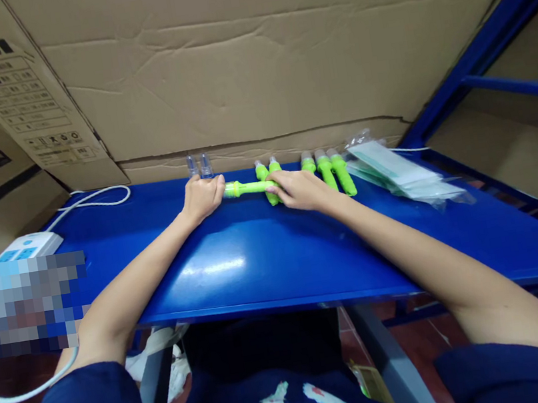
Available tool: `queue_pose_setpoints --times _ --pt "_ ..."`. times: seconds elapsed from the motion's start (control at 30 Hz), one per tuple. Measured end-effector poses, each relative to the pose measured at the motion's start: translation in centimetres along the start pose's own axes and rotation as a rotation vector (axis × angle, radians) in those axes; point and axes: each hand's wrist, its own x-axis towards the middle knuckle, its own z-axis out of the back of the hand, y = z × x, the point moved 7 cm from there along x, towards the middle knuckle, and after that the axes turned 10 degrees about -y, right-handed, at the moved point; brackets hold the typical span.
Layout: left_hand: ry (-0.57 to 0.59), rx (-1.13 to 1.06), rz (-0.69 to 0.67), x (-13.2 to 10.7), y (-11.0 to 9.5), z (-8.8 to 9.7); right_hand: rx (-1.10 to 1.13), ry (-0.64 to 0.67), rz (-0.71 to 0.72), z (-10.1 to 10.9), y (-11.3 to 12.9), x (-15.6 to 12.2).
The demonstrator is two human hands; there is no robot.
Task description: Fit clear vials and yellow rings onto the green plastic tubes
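Note:
A lime-green stick-shaped item [249, 188] lies level between my two hands above the blue table. My left hand [201, 197] is closed around its left end, where a clear part shows beside the fingers. My right hand [300, 188] holds the other end, fingers wrapped around it. Just behind that hand are two similar green sticks [261, 171] with clear tips, partly hidden by the hand and the held stick. Three more green sticks [326, 172] with clear caps lie further right. Two clear plastic caps [205, 165] stand upright behind my left hand.
Clear plastic bags with white and pale green flat contents [398, 165] lie at the right of the blue table [267, 255]. A white power strip [33, 249] and its cable [96, 192] are at the left. A cardboard wall [250, 76] closes the back; a blue frame bar [482, 38] rises at right.

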Motion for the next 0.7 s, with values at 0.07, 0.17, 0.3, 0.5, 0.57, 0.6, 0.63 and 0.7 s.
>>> queue_pose_setpoints --times 0.07,0.17,0.3,0.5,0.57,0.6,0.63,0.7 --pt "0.02 -0.011 -0.035 0.0 -0.1 -0.1 -0.013 0.012 0.001 -0.1 0.0 0.0" --pt "0.065 -0.011 -0.047 -0.1 -0.1 -0.3 -0.029 0.025 -0.019 -0.1 -0.1 0.0" --pt "0.092 0.029 -0.013 0.1 -0.2 -0.1 -0.046 0.004 -0.029 0.2 -0.3 0.1" --pt "0.117 -0.016 -0.011 0.3 -1.3 0.5 -0.055 -0.245 0.002 3.2 -1.5 0.2" --pt "0.099 -0.043 -0.008 0.3 -1.3 0.6 -0.105 -0.336 -0.001 4.6 -2.1 0.1" --pt "0.095 -0.048 0.0 0.3 -1.2 0.6 -0.134 -0.372 -0.003 5.2 -2.4 0.0" --pt "0.094 -0.049 0.01 0.2 -1.0 0.5 -0.161 -0.4 -0.007 5.7 -2.7 -0.1" --pt "0.102 -0.042 0.029 0.1 -0.5 0.4 -0.205 -0.443 -0.015 6.5 -3.3 -0.3"
